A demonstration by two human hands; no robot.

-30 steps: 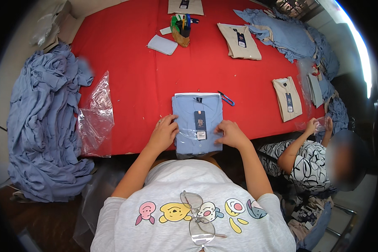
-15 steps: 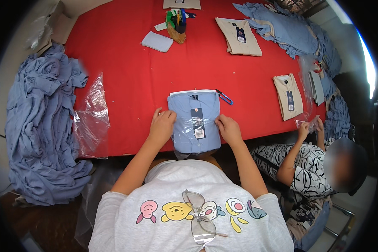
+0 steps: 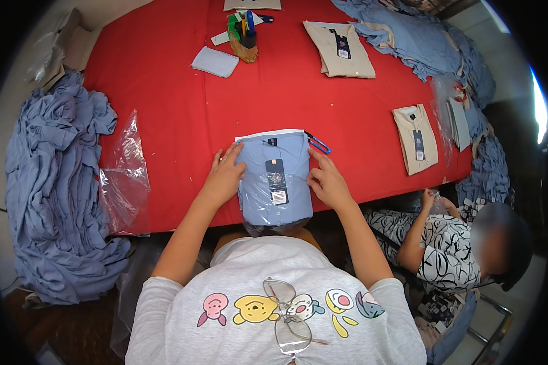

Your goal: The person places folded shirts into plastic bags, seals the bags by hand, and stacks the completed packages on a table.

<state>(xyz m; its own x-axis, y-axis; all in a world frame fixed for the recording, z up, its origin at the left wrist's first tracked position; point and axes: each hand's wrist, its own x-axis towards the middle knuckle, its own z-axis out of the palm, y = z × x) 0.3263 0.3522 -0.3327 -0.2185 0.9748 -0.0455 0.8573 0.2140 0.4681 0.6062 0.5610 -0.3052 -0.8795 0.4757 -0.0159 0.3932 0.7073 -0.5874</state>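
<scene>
A folded light-blue shirt [image 3: 259,176] with a dark hang tag [image 3: 277,180] lies on the red table before me, its lower part inside a clear plastic bag [image 3: 256,207]. A white edge of backing shows at its top. My left hand [image 3: 224,175] rests at the shirt's left side, fingers stretched toward the upper corner. My right hand [image 3: 329,182] is at the right side, index finger extended along the edge and the other fingers partly bent. A small blue thread snipper [image 3: 318,144] lies by the shirt's upper right corner.
Beige folded shirts [image 3: 341,52] lie farther off. A notepad [image 3: 215,62] and pen holder [image 3: 243,38] stand at the back. Blue shirts [image 3: 58,182] are heaped left, beside an empty plastic bag [image 3: 126,182]. Another person [image 3: 432,237] sits right, handling clear plastic.
Both my hands have slid up the shirt's sides toward its top corners, their fingers straightening. The shirt sits slightly further left in view. The other person's hands have lowered.
</scene>
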